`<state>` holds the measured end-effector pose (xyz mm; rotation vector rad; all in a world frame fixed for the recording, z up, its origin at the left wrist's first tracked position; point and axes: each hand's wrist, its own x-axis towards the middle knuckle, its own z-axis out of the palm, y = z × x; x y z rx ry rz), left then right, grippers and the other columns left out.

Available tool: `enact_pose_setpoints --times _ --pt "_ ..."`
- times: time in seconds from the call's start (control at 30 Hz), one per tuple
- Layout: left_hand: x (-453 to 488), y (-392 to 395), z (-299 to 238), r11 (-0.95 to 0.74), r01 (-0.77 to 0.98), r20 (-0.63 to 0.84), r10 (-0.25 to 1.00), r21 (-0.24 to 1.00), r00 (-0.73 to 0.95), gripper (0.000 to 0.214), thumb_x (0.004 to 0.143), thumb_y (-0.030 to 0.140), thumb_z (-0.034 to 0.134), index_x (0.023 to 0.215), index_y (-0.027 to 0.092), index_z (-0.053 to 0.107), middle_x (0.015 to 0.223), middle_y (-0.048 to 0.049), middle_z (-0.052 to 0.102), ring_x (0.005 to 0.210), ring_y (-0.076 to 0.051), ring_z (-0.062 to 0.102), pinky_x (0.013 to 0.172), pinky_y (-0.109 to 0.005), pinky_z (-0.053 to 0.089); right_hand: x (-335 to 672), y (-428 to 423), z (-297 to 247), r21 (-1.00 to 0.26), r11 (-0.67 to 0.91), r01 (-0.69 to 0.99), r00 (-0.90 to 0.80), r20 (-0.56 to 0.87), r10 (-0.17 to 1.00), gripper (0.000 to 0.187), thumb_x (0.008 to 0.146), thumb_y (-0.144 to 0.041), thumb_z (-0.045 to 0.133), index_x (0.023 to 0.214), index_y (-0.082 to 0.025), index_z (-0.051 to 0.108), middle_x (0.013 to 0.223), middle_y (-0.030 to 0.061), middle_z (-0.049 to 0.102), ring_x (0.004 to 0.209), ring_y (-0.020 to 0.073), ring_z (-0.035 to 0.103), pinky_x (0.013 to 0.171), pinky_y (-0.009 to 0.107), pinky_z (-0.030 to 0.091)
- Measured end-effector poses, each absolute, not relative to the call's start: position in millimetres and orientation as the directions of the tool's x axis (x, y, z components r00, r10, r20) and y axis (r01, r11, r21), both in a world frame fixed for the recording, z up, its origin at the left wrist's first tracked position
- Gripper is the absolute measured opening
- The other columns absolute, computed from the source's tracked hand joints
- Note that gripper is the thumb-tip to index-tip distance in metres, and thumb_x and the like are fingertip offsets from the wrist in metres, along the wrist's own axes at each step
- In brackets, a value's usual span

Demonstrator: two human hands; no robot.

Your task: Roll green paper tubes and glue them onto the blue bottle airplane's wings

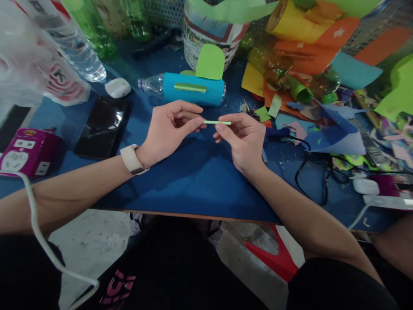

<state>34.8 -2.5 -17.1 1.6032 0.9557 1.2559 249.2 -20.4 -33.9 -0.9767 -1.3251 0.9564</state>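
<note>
Both of my hands pinch a thin light-green paper strip (pixel 217 122) above the blue table (pixel 193 181). My left hand (pixel 169 131), with a pale watch on its wrist, grips the strip's left end between thumb and forefinger. My right hand (pixel 243 140) grips the right end the same way. Just behind the hands lies a plastic bottle wrapped in blue paper (pixel 190 88), on its side, with a green strip glued along it and a green rounded flap standing on top.
A dark phone (pixel 101 125) and a white earbud case (pixel 118 87) lie at the left, near a purple power strip (pixel 27 150) with a white cable. Coloured paper scraps (pixel 316 86), bottles and black cables crowd the right and back. The table edge runs close to my body.
</note>
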Motion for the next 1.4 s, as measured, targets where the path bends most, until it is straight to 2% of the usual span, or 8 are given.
enact_pose_setpoints --times 0.5,0.7,0.87,0.97,1.07,1.17,1.27,1.4 --pt "33 -5 -19 -0.361 0.146 0.322 0.917 0.921 0.237 0.041 0.090 0.051 0.099 0.114 0.021 0.085 0.103 -0.0091 0.089 0.099 -0.030 0.089 0.091 -0.041 0.077 251 -23 -30 -0.915 0.350 0.201 -0.011 0.355 0.935 0.043 0.090 -0.071 0.091 0.102 -0.030 0.085 0.100 0.0041 0.082 0.077 0.0210 0.078 0.067 0.038 0.070" --pt "33 -10 -19 -0.399 0.145 0.351 0.895 0.905 0.275 0.028 0.098 0.041 0.092 0.115 0.021 0.086 0.107 -0.0096 0.089 0.099 -0.028 0.089 0.091 -0.040 0.077 252 -20 -31 -0.895 0.375 0.240 0.024 0.392 0.920 0.034 0.095 -0.065 0.089 0.095 -0.031 0.088 0.099 0.0050 0.083 0.095 0.0254 0.079 0.075 0.040 0.068" --pt "32 -5 -23 -0.429 0.169 0.370 0.882 0.887 0.292 0.026 0.098 0.039 0.089 0.115 0.019 0.085 0.108 -0.0105 0.089 0.097 -0.028 0.089 0.089 -0.038 0.075 262 -12 -26 -0.881 0.408 0.240 0.096 0.440 0.893 0.035 0.094 -0.065 0.089 0.093 -0.031 0.085 0.092 0.0031 0.080 0.082 0.0219 0.075 0.070 0.039 0.062" --pt "29 0 -26 -0.471 0.272 0.368 0.859 0.839 0.355 0.021 0.099 0.038 0.086 0.112 0.021 0.086 0.113 -0.0105 0.090 0.101 -0.028 0.088 0.090 -0.038 0.073 273 -6 -19 -0.866 0.383 0.323 0.173 0.452 0.875 0.051 0.100 -0.077 0.076 0.087 -0.029 0.080 0.078 0.0025 0.072 0.071 0.0206 0.069 0.065 0.038 0.059" --pt "25 6 -29 -0.562 0.368 0.378 0.802 0.741 0.463 0.023 0.102 0.029 0.077 0.123 0.024 0.085 0.114 -0.0083 0.090 0.107 -0.030 0.086 0.098 -0.045 0.070 285 -1 -12 -0.818 0.412 0.401 0.196 0.516 0.834 0.065 0.107 -0.083 0.059 0.074 -0.028 0.071 0.069 0.0036 0.063 0.069 0.0216 0.068 0.067 0.040 0.060" --pt "22 11 -30 -0.630 0.440 0.391 0.760 0.640 0.519 0.037 0.098 0.027 0.078 0.134 0.026 0.080 0.112 -0.0069 0.090 0.121 -0.036 0.081 0.116 -0.061 0.059 296 3 -8 -0.734 0.423 0.532 0.148 0.572 0.807 0.056 0.109 -0.076 0.062 0.078 -0.030 0.073 0.080 0.0068 0.068 0.083 0.0262 0.074 0.074 0.043 0.063" --pt "17 18 -23 -0.656 0.474 0.471 0.753 0.587 0.460 0.017 0.101 0.043 0.077 0.100 0.027 0.082 0.097 -0.0063 0.085 0.110 -0.037 0.079 0.114 -0.063 0.055 302 7 -5 -0.607 0.384 0.695 0.054 0.577 0.815 0.029 0.108 -0.058 0.072 0.106 -0.030 0.078 0.110 0.0109 0.077 0.102 0.0311 0.077 0.083 0.046 0.066" --pt "1 31 -6 -0.684 0.493 0.664 0.704 0.537 0.252 0.059 0.109 0.073 0.065 0.070 0.029 0.058 0.070 -0.0045 0.062 0.091 -0.029 0.068 0.104 -0.058 0.054 310 10 10 -0.402 0.350 0.846 -0.142 0.463 0.875 0.025 0.103 -0.025 0.070 0.127 -0.027 0.076 0.120 0.0123 0.080 0.111 0.0327 0.077 0.100 0.053 0.065"
